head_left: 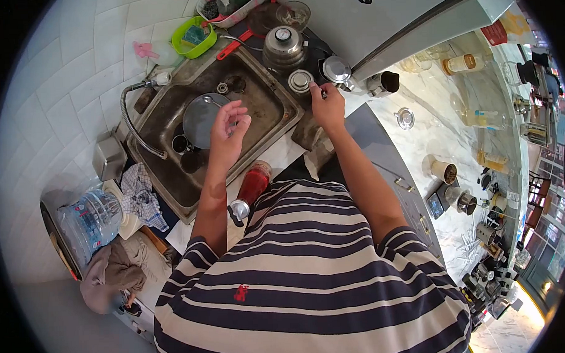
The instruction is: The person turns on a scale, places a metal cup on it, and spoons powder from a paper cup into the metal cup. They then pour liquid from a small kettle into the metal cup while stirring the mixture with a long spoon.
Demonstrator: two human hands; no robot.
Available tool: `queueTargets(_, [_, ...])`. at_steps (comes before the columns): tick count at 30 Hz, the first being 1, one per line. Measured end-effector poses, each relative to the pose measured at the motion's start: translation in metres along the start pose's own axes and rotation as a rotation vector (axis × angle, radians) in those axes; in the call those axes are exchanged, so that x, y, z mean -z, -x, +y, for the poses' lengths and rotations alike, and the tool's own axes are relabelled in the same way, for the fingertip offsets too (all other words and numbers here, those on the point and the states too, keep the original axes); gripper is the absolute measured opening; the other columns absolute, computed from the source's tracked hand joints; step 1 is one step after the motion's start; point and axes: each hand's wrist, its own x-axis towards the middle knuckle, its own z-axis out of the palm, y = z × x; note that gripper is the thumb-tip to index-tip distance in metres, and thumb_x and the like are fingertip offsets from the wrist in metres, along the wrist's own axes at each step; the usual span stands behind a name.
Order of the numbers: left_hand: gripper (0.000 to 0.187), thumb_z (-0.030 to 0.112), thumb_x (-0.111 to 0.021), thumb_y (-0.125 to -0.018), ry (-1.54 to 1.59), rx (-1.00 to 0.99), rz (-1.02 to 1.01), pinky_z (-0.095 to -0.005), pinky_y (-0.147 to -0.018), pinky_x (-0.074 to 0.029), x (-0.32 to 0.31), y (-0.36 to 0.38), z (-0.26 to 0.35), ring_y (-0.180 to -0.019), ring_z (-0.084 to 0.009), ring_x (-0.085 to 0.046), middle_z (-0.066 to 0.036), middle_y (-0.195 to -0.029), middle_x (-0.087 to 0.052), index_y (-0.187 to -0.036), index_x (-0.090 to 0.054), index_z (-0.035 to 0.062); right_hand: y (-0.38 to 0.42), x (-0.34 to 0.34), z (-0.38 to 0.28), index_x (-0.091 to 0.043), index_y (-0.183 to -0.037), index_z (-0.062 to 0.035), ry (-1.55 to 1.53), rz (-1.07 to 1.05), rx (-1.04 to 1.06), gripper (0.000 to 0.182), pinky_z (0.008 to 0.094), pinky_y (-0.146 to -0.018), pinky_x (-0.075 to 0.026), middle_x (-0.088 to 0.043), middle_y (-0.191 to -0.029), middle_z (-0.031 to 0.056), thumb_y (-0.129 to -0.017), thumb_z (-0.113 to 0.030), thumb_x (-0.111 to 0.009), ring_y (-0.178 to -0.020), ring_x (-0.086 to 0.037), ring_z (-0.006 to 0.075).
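Note:
My left hand (229, 130) is raised over the metal sink (256, 124), fingers apart and slightly curled, with nothing in it. Below it in the sink are a round grey plate (199, 120) with a spoon on it and a dark cup (180, 144). My right hand (327, 103) is beyond the sink's right corner, its fingers bent close together beside a round metal lid (300, 81) and a metal pot (337, 69). Whether those fingers hold anything small is hidden. A steel kettle (284, 49) stands just past the lid.
A flexible-hose faucet (131, 116) arches over the sink's left side. A green basket (193, 37) sits behind it. Near my body stands a red bottle (253, 185). A large water bottle (91, 220) and cloths lie left; a marble counter (412, 147) with jars runs right.

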Motion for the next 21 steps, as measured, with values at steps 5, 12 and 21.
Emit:
queueTargets(5, [0.045,0.018,-0.07,-0.101,0.006,-0.002,0.008,-0.0313,-0.099,-0.048,-0.001,0.003,-0.001,-0.114,-0.0168,-0.061,-0.01,-0.125,-0.066,-0.141,-0.055,0.0044,-0.005,0.0,0.001,-0.071,-0.093,0.0068,0.008,-0.053,-0.032,0.047,0.0479,-0.079,-0.054,-0.071,-0.088,0.0289,-0.095,-0.04,-0.069,-0.085,-0.07,0.0448])
queueTargets(12, [0.042,0.015,-0.067,-0.102,0.008,0.017,0.019,-0.0318,-0.103,-0.047,0.0,0.005,-0.002,-0.115,-0.0171,-0.061,-0.01,-0.126,-0.066,-0.14,-0.055,0.0032,-0.011,-0.006,0.016,-0.072,-0.093,0.0084,-0.042,-0.084,-0.038,0.05,0.0478,-0.08,-0.053,-0.07,-0.089,0.0296,-0.096,-0.041,-0.066,-0.087,-0.07,0.0446])
queueTargets(21, [0.04,0.014,-0.066,-0.102,-0.043,0.007,0.036,-0.0322,-0.105,-0.046,0.007,0.009,0.002,-0.117,-0.0175,-0.061,-0.01,-0.126,-0.066,-0.14,-0.055,0.0031,-0.01,-0.007,0.026,-0.073,-0.095,0.0065,-0.13,-0.104,-0.092,0.05,0.0454,-0.078,-0.053,-0.071,-0.09,0.0264,-0.098,-0.043,-0.065,-0.083,-0.069,0.0417])
